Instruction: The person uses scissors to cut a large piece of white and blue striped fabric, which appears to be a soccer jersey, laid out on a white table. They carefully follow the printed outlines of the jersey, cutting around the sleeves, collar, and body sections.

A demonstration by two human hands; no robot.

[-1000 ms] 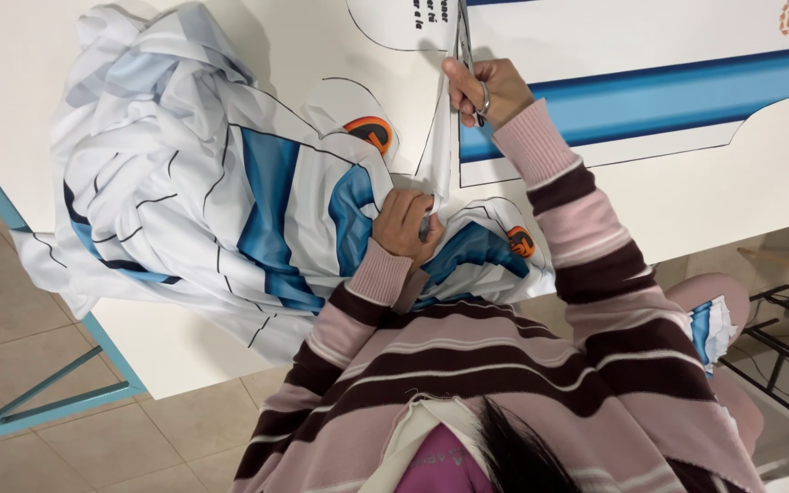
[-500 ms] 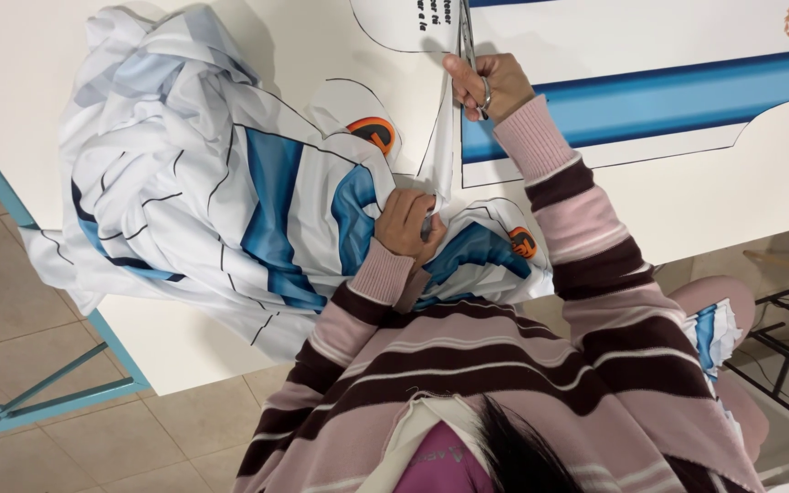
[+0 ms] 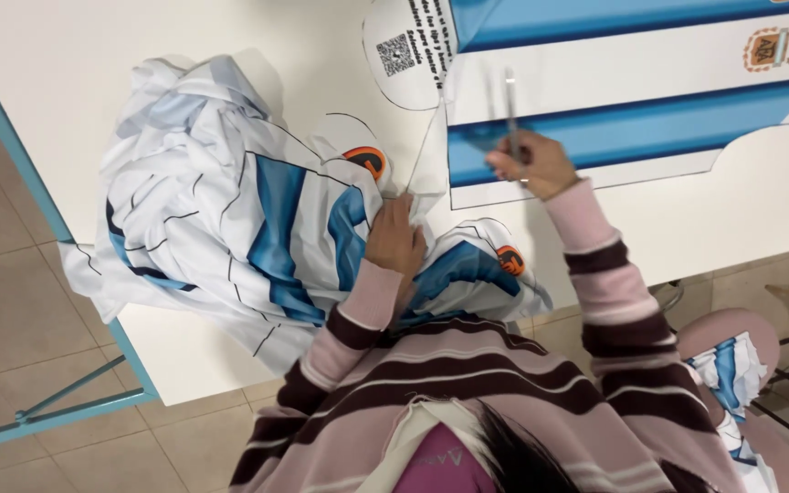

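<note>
My right hand (image 3: 531,162) grips a pair of scissors (image 3: 510,114) whose blades point away from me along the left edge of a flat printed fabric panel (image 3: 632,110) with blue and white stripes. My left hand (image 3: 394,239) presses down on a crumpled heap of white and blue printed fabric (image 3: 239,210) and pinches a narrow white strip (image 3: 424,169) that runs up towards the scissors. Both arms wear pink and dark brown striped sleeves.
A white table (image 3: 120,73) with a light blue edge and frame (image 3: 11,155) carries the fabric. Beige floor tiles (image 3: 11,292) lie to the left. A pink stool (image 3: 732,338) with fabric scraps (image 3: 728,374) stands at the lower right.
My right hand with the scissors has moved a little further along the panel's edge, and the strip between my hands has lengthened. My left hand stays on the heap.
</note>
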